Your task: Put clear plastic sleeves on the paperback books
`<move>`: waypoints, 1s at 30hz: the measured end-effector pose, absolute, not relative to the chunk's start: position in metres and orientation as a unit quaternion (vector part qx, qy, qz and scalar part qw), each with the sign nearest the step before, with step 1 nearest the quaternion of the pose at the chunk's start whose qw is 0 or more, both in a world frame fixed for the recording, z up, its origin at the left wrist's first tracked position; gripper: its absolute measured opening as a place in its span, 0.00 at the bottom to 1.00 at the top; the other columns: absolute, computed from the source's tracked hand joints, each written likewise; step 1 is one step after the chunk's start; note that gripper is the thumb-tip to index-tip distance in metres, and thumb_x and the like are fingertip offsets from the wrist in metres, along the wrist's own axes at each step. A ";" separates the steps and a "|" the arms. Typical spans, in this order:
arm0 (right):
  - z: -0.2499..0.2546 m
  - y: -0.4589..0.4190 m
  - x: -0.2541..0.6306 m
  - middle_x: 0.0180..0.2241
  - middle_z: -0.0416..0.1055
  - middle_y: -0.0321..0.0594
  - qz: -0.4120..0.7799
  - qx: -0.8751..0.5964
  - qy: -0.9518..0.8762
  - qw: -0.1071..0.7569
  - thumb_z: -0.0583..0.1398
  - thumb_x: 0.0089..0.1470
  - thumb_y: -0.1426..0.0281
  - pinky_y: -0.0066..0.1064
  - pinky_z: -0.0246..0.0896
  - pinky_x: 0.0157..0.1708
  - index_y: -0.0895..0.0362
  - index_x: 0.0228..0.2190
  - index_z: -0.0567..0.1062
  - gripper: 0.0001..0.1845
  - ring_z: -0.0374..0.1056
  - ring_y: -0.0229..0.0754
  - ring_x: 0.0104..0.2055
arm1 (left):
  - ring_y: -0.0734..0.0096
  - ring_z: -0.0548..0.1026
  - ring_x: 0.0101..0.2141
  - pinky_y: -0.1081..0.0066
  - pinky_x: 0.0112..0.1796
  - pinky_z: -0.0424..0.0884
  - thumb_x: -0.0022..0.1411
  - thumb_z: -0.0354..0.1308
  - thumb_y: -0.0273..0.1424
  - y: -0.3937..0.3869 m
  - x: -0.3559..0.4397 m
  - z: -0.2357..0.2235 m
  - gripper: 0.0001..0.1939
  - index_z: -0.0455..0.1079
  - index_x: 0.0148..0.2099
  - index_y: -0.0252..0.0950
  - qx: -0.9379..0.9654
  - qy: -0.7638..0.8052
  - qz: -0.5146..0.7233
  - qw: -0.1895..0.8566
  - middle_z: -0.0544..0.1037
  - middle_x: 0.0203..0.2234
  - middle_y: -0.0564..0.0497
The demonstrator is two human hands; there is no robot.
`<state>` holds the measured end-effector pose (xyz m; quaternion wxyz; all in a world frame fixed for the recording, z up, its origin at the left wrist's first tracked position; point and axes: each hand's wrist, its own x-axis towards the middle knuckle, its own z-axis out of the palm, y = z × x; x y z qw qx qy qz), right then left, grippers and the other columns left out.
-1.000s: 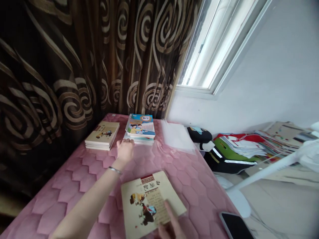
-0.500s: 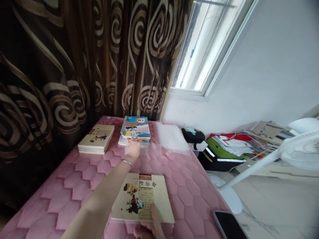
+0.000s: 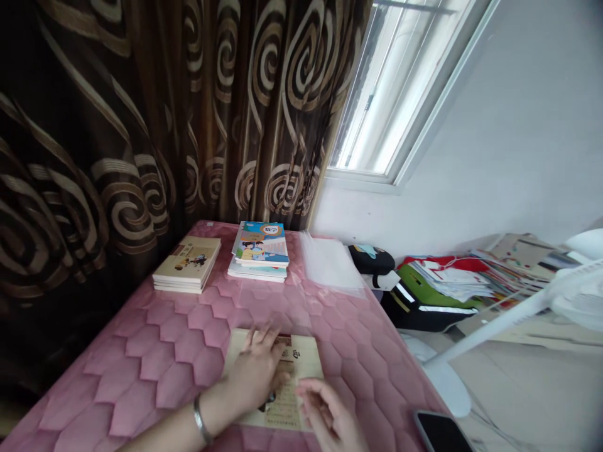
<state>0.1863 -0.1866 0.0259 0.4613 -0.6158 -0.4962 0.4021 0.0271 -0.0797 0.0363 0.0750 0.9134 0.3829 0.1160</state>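
A cream book [image 3: 304, 351] with Chinese characters and cartoon figures on its cover lies on the pink quilted bedspread in front of me. My left hand [image 3: 257, 370], with a silver bangle [image 3: 202, 422] at the wrist, rests over the cover with fingers spread and a little blurred. Near the book's right side, my right hand [image 3: 330, 411] has its fingers curled and thumb and forefinger close together; whatever they may hold cannot be made out. Just beyond the book a faint clear plastic sheet [image 3: 276, 304] seems to lie on the bedspread.
Similar cream books [image 3: 186, 260] are stacked at the far left, beside a pile of textbooks [image 3: 261, 245]. Clear plastic sheets [image 3: 332, 263] lie at the far right. A phone [image 3: 441, 432] sits by the right edge. Beyond it stand a white fan [image 3: 509, 326] and a green-and-black bag [image 3: 424, 301].
My left hand has come back from the textbook pile onto the cream book. My right hand has moved up and right, its fingers now curled near the book's right side.
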 end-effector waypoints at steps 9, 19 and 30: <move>0.020 -0.109 0.224 0.47 0.69 0.51 0.137 -0.708 -0.606 0.335 0.56 0.50 0.64 0.44 0.56 0.54 0.56 0.41 0.75 0.17 0.63 0.54 0.53 | 0.55 0.44 0.65 0.49 0.61 0.44 0.65 0.41 0.49 -0.089 0.009 0.024 0.33 0.46 0.67 0.42 0.899 0.417 0.096 0.094 0.46 0.66 0.42; 0.004 -0.026 0.248 0.42 0.74 0.48 0.306 -0.703 -0.458 0.450 0.56 0.46 0.64 0.35 0.70 0.35 0.60 0.45 0.70 0.23 0.73 0.45 0.37 | 0.53 0.48 0.64 0.50 0.62 0.43 0.56 0.57 0.46 -0.098 0.002 0.036 0.32 0.60 0.61 0.43 0.917 0.357 0.104 0.142 0.54 0.64 0.47; -0.007 -0.003 0.255 0.37 0.76 0.41 0.289 -0.642 -0.472 0.530 0.59 0.40 0.67 0.36 0.70 0.35 0.58 0.44 0.74 0.25 0.73 0.42 0.31 | 0.45 0.37 0.65 0.42 0.60 0.31 0.44 0.65 0.45 -0.103 -0.002 0.033 0.51 0.46 0.67 0.42 0.924 0.297 0.066 0.230 0.44 0.67 0.44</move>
